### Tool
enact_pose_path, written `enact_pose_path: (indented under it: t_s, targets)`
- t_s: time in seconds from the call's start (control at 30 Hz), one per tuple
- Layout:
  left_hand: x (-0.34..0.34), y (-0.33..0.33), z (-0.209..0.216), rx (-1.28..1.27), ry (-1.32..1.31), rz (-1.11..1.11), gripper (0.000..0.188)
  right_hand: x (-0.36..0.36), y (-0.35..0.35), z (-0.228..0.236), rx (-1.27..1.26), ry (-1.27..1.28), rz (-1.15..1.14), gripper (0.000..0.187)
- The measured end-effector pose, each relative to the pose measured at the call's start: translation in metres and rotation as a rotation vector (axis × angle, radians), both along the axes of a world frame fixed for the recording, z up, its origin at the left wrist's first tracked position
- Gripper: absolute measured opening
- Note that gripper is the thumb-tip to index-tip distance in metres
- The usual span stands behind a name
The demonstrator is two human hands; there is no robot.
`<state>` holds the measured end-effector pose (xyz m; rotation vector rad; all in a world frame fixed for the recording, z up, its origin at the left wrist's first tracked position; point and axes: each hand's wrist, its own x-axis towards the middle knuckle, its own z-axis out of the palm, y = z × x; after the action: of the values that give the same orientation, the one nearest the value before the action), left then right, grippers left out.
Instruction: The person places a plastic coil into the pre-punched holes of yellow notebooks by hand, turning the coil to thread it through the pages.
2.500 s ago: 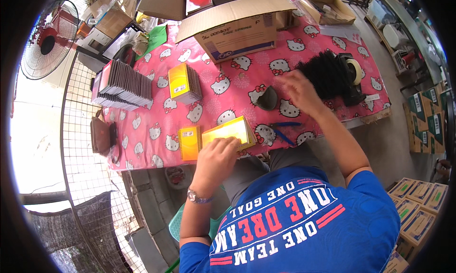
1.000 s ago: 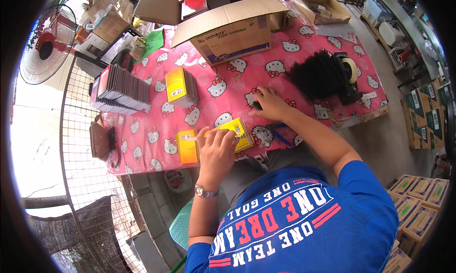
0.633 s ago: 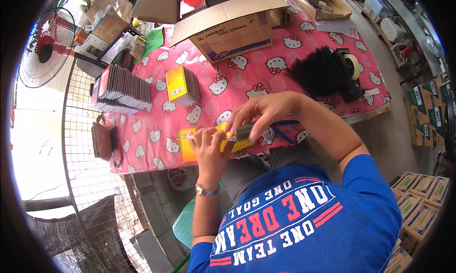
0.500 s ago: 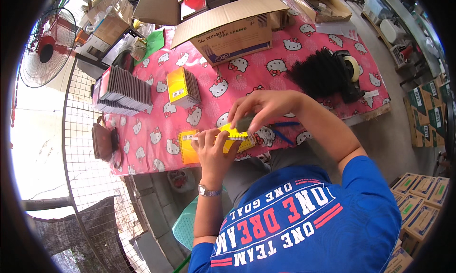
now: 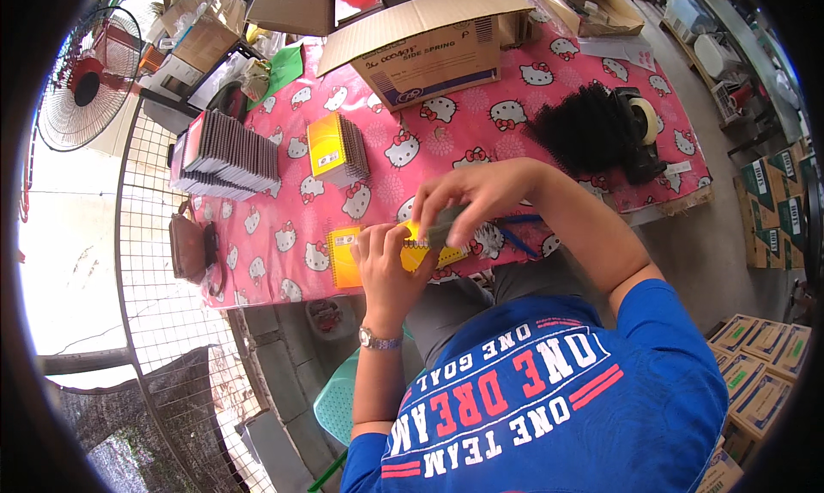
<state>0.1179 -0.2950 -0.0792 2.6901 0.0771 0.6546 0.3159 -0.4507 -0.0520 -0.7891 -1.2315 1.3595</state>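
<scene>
A yellow spiral notebook (image 5: 415, 234) is under my left hand (image 5: 384, 261), whose bent fingers press along its wire edge. Another yellow notebook (image 5: 346, 260) lies flat beneath it on the table. My right hand (image 5: 481, 197) is curled over a small dark green-grey object (image 5: 443, 227) at the notebook's right end; its kind is unclear, as fingers cover part of it. A tool with blue handles (image 5: 520, 234) lies just right of that hand, partly under my forearm. Beyond my hands stands a short stack of yellow spiral notebooks (image 5: 336, 150).
A bigger stack of dark-covered notebooks (image 5: 227, 154) stands at the left. An open cardboard box (image 5: 438, 64) is at the back. Black spiral coils (image 5: 579, 133) lie beside a tape dispenser (image 5: 639, 137) on the right. A brown bag (image 5: 190, 246) hangs by the left edge of the pink table cover (image 5: 266, 274).
My right hand has shifted slightly, turning the dark object along the notebook's wire edge. My left fingers have moved a little and the upper notebook's edge has tilted. The view has shifted slightly.
</scene>
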Motion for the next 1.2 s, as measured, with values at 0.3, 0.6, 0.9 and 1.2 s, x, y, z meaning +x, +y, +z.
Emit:
enact_pose_path:
  t_s: [0.3,0.6,0.9,1.2]
  targets:
    - [-0.007,0.009,0.002,-0.118,0.007,0.028,0.043,-0.002,0.016,-0.011,-0.17,-0.342,-0.141,0.048]
    - [-0.011,0.038,-0.004,-0.484,0.106,0.005,0.029,-0.001,0.038,-0.004,-0.04,0.036,0.112,0.043]
    - [-0.014,0.041,-0.024,-0.839,-0.008,0.014,0.018,0.024,0.017,-0.091,-0.405,-0.852,-0.691,0.061]
    - [-0.025,0.021,-0.042,-0.866,-0.172,0.104,0.015,-0.081,-0.096,-0.172,-0.452,-1.432,-1.118,0.079]
